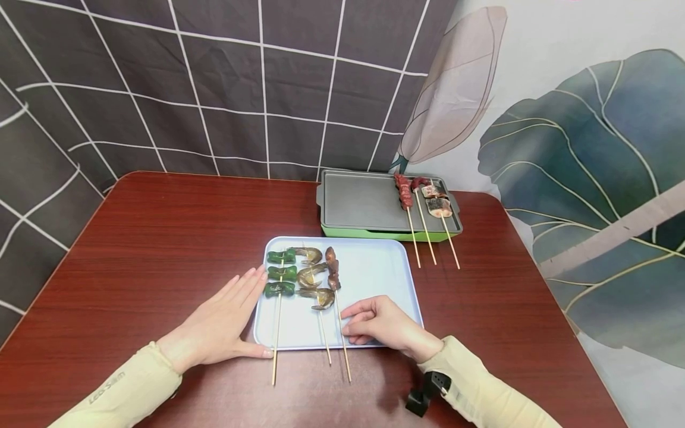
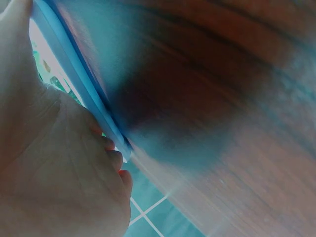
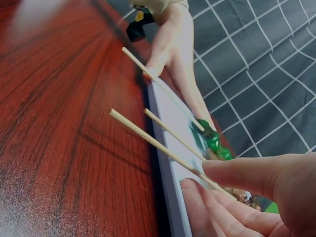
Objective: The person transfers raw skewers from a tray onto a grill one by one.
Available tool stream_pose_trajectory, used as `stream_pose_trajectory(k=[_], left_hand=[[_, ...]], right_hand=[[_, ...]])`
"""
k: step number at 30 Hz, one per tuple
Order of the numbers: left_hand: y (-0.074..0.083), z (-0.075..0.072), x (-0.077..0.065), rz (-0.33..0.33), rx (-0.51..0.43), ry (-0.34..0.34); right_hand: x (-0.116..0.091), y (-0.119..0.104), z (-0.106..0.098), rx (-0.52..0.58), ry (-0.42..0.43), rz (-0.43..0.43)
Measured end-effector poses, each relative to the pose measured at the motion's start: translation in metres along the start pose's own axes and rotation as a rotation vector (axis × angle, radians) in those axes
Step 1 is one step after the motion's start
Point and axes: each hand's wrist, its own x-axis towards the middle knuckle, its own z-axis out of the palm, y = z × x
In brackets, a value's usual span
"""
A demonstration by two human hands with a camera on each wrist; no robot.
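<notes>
The right hand [image 1: 385, 324] pinches the stick of the brown skewer [image 1: 333, 270] between its thumb and fingers. That skewer lies on a pale blue tray [image 1: 380, 267], and the end of its stick pokes out past the near edge. The left hand [image 1: 225, 324] is spread out, with its fingers against the tray's left side and its thumb at the near left corner.

Close on the brown skewer's left is a skewer with curly grey pieces [image 1: 316, 297]. Left of that, a green skewer [image 1: 281, 273] lies right by the left fingers.

Behind the tray sits a grill [image 1: 358, 199] with a flat grey top and a green side. Three more skewers lie on its right end: bright red lumps [image 1: 404, 191], a dark red piece [image 1: 418, 183] and silvery chunks [image 1: 439, 207]. Their sticks hang over the front.

The desk [image 1: 214, 226] is shiny red-brown wood. Behind it hangs a dark grey cloth [image 1: 225, 65] with white squares. On the right, a white wall covering [image 1: 535, 47] shows a big blue-green leaf [image 1: 588, 137] and a pink petal [image 1: 455, 89].
</notes>
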Motion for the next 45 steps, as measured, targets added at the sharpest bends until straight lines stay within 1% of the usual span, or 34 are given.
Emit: stream_pose_trajectory(k=[4,9,16,23,29,34,39,45], left_hand=[[0.0,0.0,-0.001,0.01,-0.004,0.018],[0.0,0.0,0.0,0.018,-0.002,0.023],[0.0,-0.001,0.0,-0.001,-0.002,-0.004],[0.001,-0.001,0.001,-0.011,-0.017,-0.021],[0.001,-0.001,0.001,-0.007,-0.015,-0.016],[0.001,-0.001,0.0,0.001,-0.012,-0.002],[0.001,-0.002,0.001,0.0,-0.01,-0.004],[0.001,-0.002,0.001,-0.005,-0.014,-0.016]], right_hand=[[0.001,0.0,0.002,0.004,0.005,-0.007],[0.0,-0.001,0.004,0.008,0.021,-0.02],[-0.006,-0.004,0.002,0.027,0.056,-0.026],[-0.016,-0.007,-0.007,0.027,0.054,-0.071],[-0.025,-0.017,-0.019,-0.073,0.072,-0.11],[-0.031,-0.03,-0.031,-0.137,0.109,-0.177],[-0.035,-0.043,-0.042,-0.196,0.159,-0.239],[-0.037,-0.055,-0.054,-0.236,0.231,-0.247]])
